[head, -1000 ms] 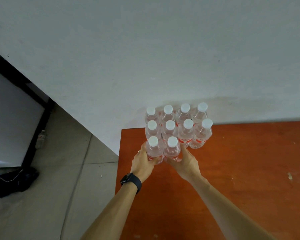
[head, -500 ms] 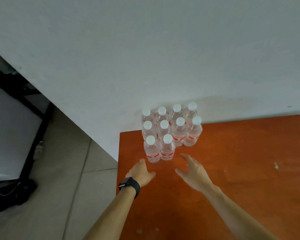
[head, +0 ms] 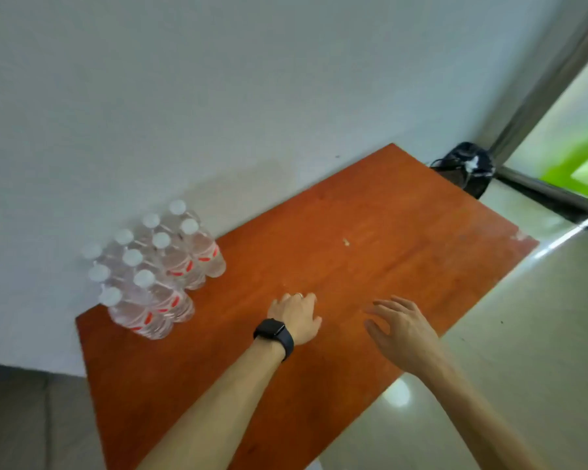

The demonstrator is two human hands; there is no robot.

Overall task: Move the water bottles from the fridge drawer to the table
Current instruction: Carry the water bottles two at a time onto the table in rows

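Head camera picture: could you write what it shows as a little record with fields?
Bottles: ten water bottles, white caps, red labels, upright in a tight cluster
Where: one corner of the orange table, next to the white wall
Left hand: relaxed over the table, holds nothing; black watch on the wrist
Right hand: fingers spread, holds nothing
Hands and bottles: apart
Past the table's far end: a black bag

left wrist: black smartwatch (head: 273,332), black band; left grip (head: 297,315): thin ring (head: 298,294); both forearms (head: 218,398) bare
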